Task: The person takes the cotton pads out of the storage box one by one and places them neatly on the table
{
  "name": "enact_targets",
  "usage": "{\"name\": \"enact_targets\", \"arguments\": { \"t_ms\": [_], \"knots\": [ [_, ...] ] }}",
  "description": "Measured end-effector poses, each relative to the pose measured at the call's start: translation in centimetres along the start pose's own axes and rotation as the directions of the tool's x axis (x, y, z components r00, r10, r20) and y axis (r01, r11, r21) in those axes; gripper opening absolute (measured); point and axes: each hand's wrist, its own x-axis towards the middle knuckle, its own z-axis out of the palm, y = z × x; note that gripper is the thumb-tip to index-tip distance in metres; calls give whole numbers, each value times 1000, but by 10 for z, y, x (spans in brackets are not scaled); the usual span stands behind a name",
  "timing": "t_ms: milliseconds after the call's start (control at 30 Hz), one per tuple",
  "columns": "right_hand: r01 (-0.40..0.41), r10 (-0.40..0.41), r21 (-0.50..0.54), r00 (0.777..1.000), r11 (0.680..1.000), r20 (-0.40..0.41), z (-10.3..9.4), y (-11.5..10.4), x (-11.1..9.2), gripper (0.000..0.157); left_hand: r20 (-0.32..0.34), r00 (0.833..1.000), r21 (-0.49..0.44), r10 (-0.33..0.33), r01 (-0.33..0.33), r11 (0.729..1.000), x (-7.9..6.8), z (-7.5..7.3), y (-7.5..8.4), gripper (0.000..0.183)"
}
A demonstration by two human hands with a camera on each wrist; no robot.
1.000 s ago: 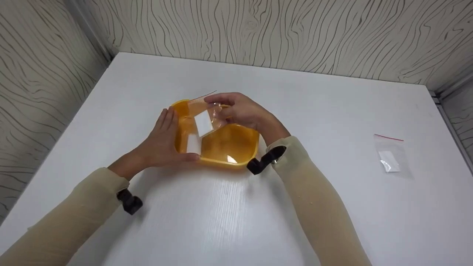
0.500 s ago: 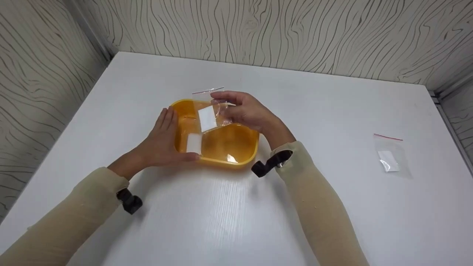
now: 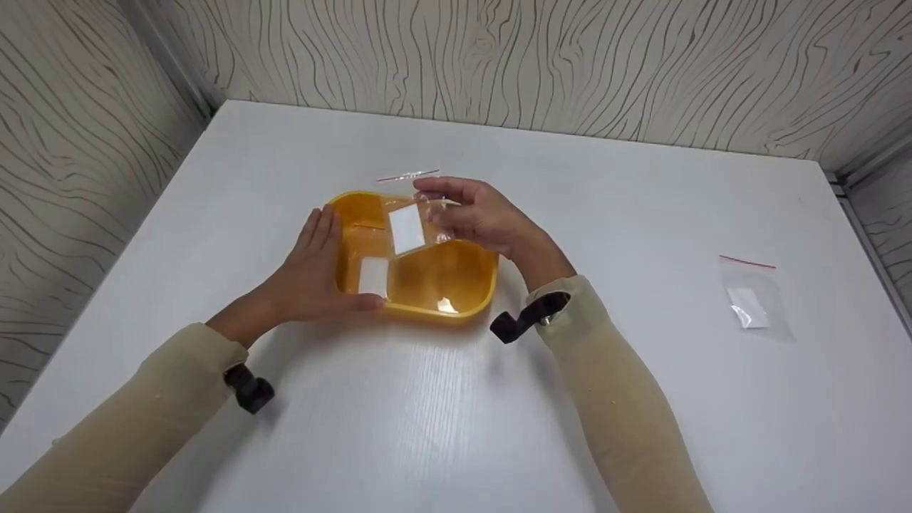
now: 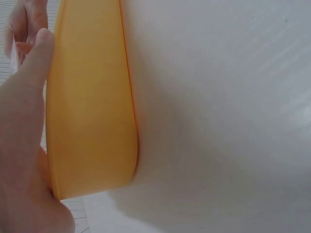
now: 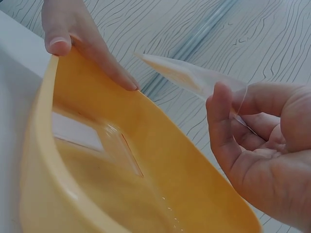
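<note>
Mid-frame, the right hand pinches a clear bag above a yellow tub, left hand splayed against its rim.

- The yellow tub is looking like smooth plastic, its inside shining, its outer wall showing duller
- The held bag is appearing as thin, clear, glossy plastic film
- The bag on the right is glinting, clear plastic over a papery white insert
- The white surface is reflecting softly, smooth with fine streaks
- The sleeves are showing matt cloth
- The wall panels are displaying a matt, wood-grain-like print
</note>
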Motion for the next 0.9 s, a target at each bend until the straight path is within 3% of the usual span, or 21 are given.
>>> {"name": "enact_targets", "arguments": {
  "t_ms": [233,667,900],
  "knots": [
    [5,-5,28,1000,1000,-1,-8,1,-7,52,-14,1000,9,15,-15,1000,0,0,-1,143],
    [12,-13,-10,1000,1000,-26,-27,3,-21,54,-25,1000,-9,18,-18,1000,-1,2,-1,144],
    [17,-16,29,999,999,-43,-39,4,-30,53,-12,1000,-8,9,-9,1000,-1,1,-1,144]
  ]
}}
